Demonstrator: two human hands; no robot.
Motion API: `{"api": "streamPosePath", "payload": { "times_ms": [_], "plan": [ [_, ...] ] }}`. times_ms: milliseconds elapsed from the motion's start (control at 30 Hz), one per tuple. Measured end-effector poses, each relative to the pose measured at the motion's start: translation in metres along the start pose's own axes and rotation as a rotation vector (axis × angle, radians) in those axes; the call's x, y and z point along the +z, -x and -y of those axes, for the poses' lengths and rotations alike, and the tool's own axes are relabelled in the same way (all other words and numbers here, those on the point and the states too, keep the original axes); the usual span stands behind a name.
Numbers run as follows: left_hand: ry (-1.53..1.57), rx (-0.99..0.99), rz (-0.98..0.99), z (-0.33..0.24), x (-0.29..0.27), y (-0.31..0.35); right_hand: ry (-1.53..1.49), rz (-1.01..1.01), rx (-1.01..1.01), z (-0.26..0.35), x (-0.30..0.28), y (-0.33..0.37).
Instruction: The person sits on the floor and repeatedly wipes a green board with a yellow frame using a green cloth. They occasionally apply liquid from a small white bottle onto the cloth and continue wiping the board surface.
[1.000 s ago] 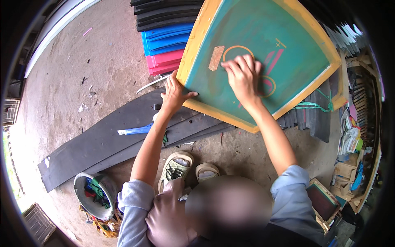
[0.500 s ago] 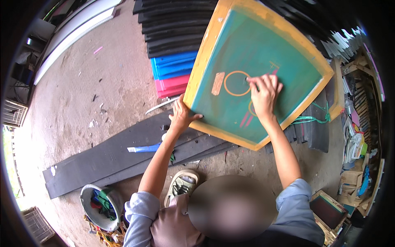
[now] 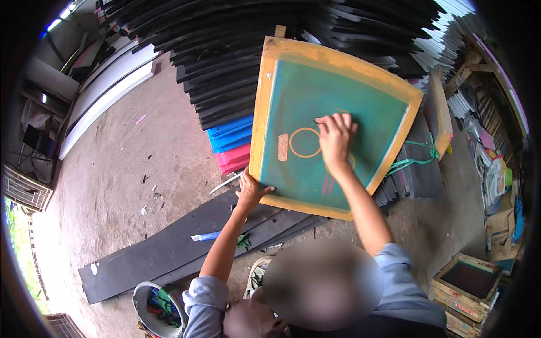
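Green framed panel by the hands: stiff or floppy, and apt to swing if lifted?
The green panel is probably stiff, given its broad wooden frame. Its sheet-like middle may give if pressed hard. Lifted where the left hand rests, at one corner, it would likely swing, being wide.

Grey bucket point(image 3: 140, 298) holding rags point(image 3: 165, 303); blue sheets point(image 3: 231, 134) beside pink sheets point(image 3: 234, 158).

Daylight glare whitens the floor point(image 3: 76, 225) at left, within dark fisheye edges.
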State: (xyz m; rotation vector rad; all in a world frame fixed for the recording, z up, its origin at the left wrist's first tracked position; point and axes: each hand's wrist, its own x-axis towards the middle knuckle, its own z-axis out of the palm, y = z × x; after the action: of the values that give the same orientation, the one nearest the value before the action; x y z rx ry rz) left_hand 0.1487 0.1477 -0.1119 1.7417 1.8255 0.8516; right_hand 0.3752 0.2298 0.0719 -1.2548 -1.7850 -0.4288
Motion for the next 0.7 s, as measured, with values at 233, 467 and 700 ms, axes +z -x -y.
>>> {"api": "streamPosePath", "payload": {
  "times_ms": [233,467,700],
  "plan": [
    [-0.030,0.111,-0.102,0.005,0.003,-0.001,-0.101,0.258,-0.337,-0.007,-0.002,0.072],
    [-0.006,0.013,-0.021,-0.009,0.006,-0.002,-0.212,0.063,-0.217,0.022,0.027,0.038],
    [-0.031,-0.066,0.000,-0.018,0.001,0.003,-0.148,0.061,-0.213,-0.013,0.003,0.010]
  ]
}}
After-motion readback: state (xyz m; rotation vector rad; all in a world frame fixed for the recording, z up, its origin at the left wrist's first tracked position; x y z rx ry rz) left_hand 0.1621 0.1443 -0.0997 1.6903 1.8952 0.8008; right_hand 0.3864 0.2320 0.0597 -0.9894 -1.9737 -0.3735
